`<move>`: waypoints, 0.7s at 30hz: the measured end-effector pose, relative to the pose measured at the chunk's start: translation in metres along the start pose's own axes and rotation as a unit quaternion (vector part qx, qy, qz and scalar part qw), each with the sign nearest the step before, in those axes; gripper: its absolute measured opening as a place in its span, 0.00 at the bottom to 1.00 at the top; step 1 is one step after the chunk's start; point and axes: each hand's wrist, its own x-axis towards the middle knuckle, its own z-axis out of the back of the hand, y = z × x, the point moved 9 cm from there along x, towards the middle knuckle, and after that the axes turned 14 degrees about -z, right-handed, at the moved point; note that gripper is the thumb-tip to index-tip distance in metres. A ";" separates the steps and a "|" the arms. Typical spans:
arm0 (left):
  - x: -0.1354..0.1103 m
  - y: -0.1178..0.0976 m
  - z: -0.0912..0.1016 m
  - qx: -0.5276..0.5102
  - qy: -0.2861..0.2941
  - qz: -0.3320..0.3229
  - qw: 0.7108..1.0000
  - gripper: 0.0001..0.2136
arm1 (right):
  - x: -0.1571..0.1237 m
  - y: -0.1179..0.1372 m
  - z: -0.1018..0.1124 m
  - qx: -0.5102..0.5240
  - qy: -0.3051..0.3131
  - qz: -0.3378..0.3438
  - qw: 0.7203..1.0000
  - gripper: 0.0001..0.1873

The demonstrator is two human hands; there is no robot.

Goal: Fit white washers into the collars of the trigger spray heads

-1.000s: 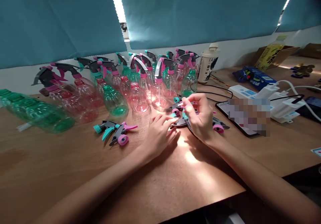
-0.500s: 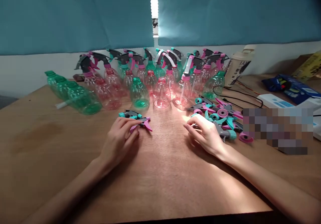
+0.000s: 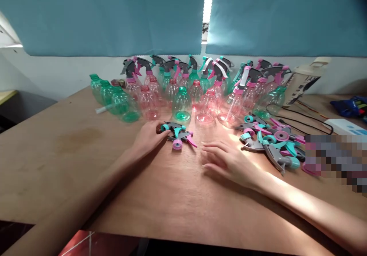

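My left hand (image 3: 150,138) is at the left end of a grey and teal trigger spray head (image 3: 174,127) on the table, thumb in front and fingers partly hidden behind it, closed about that end. Just in front of it lies a grey and pink spray head (image 3: 182,138), apart from my fingers. My right hand (image 3: 226,160) hovers low over the wood, fingers spread and nothing in them. It is between that pair and a pile of loose spray heads (image 3: 276,143) in teal, pink and grey.
Pink and green clear bottles (image 3: 206,107) stand in rows at the back, many with spray heads. Green bottles (image 3: 123,105) are grouped at the left. A cream tumbler (image 3: 304,80), black cable (image 3: 309,120) and white power strip (image 3: 345,128) are on the right of the table (image 3: 160,206).
The view has swung left. My left hand has gone from the pink spray head to the teal one behind it. My right hand has left the pile, moving toward the middle, fingers spreading.
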 end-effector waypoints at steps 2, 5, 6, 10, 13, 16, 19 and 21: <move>-0.003 -0.001 0.003 0.004 -0.005 0.004 1.000 0.13 | 0.015 0.023 -0.015 -0.020 0.012 0.035 0.999 0.26; -0.008 -0.006 0.028 0.004 -0.067 0.003 0.998 0.16 | 0.033 0.043 -0.033 -0.036 0.005 0.069 0.997 0.24; -0.011 -0.009 0.039 0.005 -0.091 0.001 0.996 0.16 | 0.038 0.043 -0.038 -0.045 0.006 0.071 0.996 0.24; -0.025 -0.026 0.071 0.012 -0.132 -0.015 0.991 0.16 | 0.044 0.019 -0.039 -0.058 0.002 0.025 0.998 0.24; -0.034 -0.047 0.068 -0.029 -0.108 -0.048 0.993 0.14 | 0.038 -0.004 -0.028 -0.061 0.004 -0.019 0.998 0.24; -0.041 -0.072 0.044 -0.087 -0.059 -0.077 0.991 0.13 | 0.029 -0.016 -0.018 -0.046 0.009 -0.036 0.998 0.23; -0.042 -0.103 0.020 -0.120 -0.021 -0.135 0.983 0.13 | 0.023 -0.018 -0.002 0.004 -0.008 -0.028 1.000 0.20; -0.039 -0.125 0.010 -0.130 -0.012 -0.190 0.973 0.13 | 0.021 -0.022 0.016 0.049 -0.039 -0.039 0.997 0.17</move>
